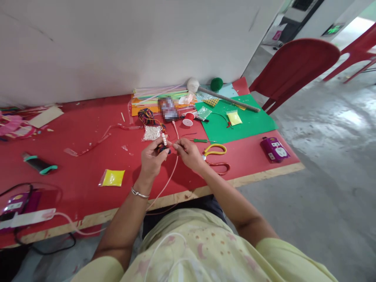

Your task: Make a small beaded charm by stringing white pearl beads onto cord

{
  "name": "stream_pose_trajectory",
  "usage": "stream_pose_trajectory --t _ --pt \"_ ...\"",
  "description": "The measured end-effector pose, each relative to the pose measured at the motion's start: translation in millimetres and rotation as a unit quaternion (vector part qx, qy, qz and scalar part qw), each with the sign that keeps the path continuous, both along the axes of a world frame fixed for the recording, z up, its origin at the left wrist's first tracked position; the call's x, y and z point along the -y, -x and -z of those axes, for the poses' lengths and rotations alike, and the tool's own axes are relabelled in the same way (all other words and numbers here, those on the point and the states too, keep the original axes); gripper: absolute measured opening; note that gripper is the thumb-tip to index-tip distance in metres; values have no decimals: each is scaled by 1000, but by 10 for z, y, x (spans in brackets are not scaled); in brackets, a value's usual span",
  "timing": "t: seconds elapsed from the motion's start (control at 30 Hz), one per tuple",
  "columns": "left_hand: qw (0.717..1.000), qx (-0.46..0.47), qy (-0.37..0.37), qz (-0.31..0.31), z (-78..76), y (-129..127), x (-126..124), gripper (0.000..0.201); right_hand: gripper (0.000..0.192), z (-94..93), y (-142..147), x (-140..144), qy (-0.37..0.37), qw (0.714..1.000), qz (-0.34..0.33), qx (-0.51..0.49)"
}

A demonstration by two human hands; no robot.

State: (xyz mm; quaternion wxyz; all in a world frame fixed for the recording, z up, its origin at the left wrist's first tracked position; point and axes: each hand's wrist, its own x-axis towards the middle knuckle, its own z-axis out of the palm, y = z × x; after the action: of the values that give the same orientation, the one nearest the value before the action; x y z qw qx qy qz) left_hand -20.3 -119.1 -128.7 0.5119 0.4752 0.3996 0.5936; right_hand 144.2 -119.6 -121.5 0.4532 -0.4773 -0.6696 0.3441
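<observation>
My left hand (152, 158) is closed around a small bundle of dark multicoloured yarn (161, 149). A short row of white pearl beads (164, 139) stands up from its fingers. Just to the right, my right hand (190, 156) is pinched near the beads; whatever lies between its fingertips is too small to make out. Beyond my left hand lie a bag of white pearl beads (152, 133) and a ball of multicoloured yarn (146, 116). A pale cable (169, 181) passes beneath my hands to a phone (168, 109).
Scissors (217, 148) with yellow and red handles and a green-handled tool (200, 140) lie right of my hands. A red spool (188, 119) is behind them. A green sheet (235, 134), purple socket block (274, 149) and yellow packet (113, 178) are on the red table (85, 156).
</observation>
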Motion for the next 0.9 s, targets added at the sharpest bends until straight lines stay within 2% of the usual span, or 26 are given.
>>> stream_pose_trajectory --t 0.1,0.2,0.37,0.47,0.57,0.67,0.9 --pt "999 45 7 22 -39 7 16 40 24 13 -20 12 -41 998 10 38" --pt "996 84 12 38 -76 25 30 39 19 -13 -162 115 -69 991 19 115" --pt "993 101 3 69 -105 64 40 40 22 -75 -657 441 -65 962 60 257" --pt "992 106 -3 75 -123 68 40 45 26 -95 -976 649 -50 927 93 359" --pt "992 103 -7 71 -157 62 50 48 44 -85 -1196 809 -28 887 55 458" --pt "992 97 -16 78 -197 57 76 51 56 -45 -1286 880 1 860 49 508" --pt "989 106 -44 91 -254 107 147 52 65 -17 -1354 803 7 843 4 538"
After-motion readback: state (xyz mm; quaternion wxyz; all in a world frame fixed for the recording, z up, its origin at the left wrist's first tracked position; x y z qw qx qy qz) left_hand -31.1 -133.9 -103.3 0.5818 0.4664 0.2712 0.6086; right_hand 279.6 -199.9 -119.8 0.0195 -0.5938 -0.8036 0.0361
